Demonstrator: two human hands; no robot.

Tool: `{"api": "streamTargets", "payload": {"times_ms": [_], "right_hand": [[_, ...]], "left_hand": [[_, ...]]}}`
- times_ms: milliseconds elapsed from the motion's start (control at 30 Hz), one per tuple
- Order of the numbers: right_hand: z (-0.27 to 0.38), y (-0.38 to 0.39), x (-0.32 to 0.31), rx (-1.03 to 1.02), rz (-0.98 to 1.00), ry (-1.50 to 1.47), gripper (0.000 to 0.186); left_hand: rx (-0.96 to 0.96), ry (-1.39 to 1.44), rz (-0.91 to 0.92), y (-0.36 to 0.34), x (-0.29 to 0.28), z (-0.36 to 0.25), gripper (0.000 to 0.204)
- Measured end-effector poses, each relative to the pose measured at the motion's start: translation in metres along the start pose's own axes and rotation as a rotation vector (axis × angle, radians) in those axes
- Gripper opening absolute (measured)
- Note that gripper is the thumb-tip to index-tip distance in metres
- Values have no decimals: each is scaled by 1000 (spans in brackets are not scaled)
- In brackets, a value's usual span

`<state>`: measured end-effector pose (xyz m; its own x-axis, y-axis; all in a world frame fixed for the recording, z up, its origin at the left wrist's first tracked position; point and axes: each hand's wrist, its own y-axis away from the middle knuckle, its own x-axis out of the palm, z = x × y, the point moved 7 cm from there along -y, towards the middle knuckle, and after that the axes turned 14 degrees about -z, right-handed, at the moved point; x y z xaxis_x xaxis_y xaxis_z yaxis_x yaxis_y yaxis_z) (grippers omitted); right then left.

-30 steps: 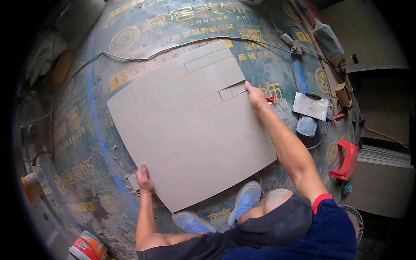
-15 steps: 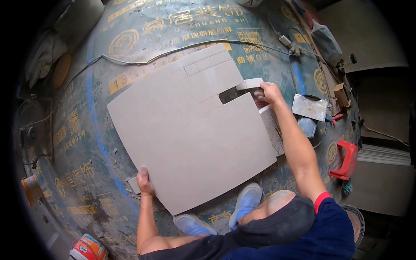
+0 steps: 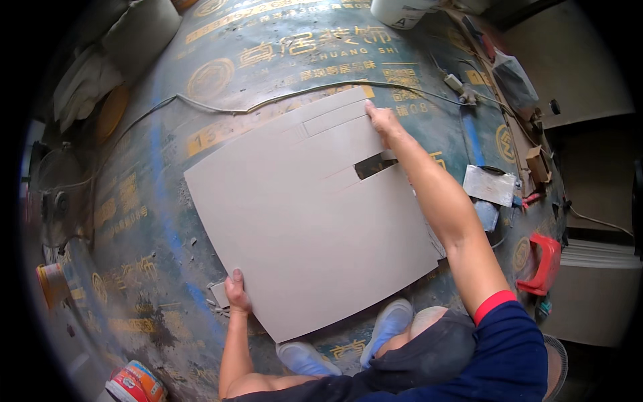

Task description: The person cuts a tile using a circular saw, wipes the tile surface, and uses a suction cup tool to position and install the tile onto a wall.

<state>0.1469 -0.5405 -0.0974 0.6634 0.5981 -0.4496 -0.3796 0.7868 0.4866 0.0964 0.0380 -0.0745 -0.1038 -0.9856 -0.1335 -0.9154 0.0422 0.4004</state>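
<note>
A large light-grey tile (image 3: 295, 221) lies at a slant before my feet, raised off the covered floor. Its far right side has a rectangular notch (image 3: 372, 167) cut through it; near the far corner, thin cut lines outline a second strip (image 3: 335, 119). My left hand (image 3: 236, 293) grips the near left edge, thumb on top. At the far right edge, beside the end of that outlined strip, my right hand (image 3: 382, 120) is closed on the tile, its fingers partly hidden underneath. A small pale piece (image 3: 388, 155) shows at the notch's mouth, partly behind my right forearm.
A cable (image 3: 248, 109) crosses the floor beyond the tile. To the right are a grey metal box-like tool (image 3: 491, 185) and a red plastic stool (image 3: 540, 264). A white bucket (image 3: 400, 12) stands at the far side, a paint-type bucket (image 3: 136, 383) near left. Small offcuts (image 3: 220, 295) lie by my left hand.
My right hand has let go of the small cut-out piece at the notch and moved farther away, to the tile's edge by the outlined strip. My left hand keeps its grip.
</note>
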Motion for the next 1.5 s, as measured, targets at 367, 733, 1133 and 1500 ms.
{"api": "streamTargets", "payload": {"times_ms": [367, 733, 1133, 1500], "right_hand": [[1, -4, 7, 112, 30, -109, 49], [-1, 11, 9, 490, 260, -285, 33], [-5, -16, -11, 399, 121, -569, 25], [-8, 52, -181, -115, -319, -757, 11]], "left_hand": [[-11, -7, 10, -3, -1, 3, 54], [16, -58, -33, 2, 0, -11, 55], [-19, -47, -17, -1, -11, 3, 51], [132, -571, -284, 1, -24, -21, 43]]}}
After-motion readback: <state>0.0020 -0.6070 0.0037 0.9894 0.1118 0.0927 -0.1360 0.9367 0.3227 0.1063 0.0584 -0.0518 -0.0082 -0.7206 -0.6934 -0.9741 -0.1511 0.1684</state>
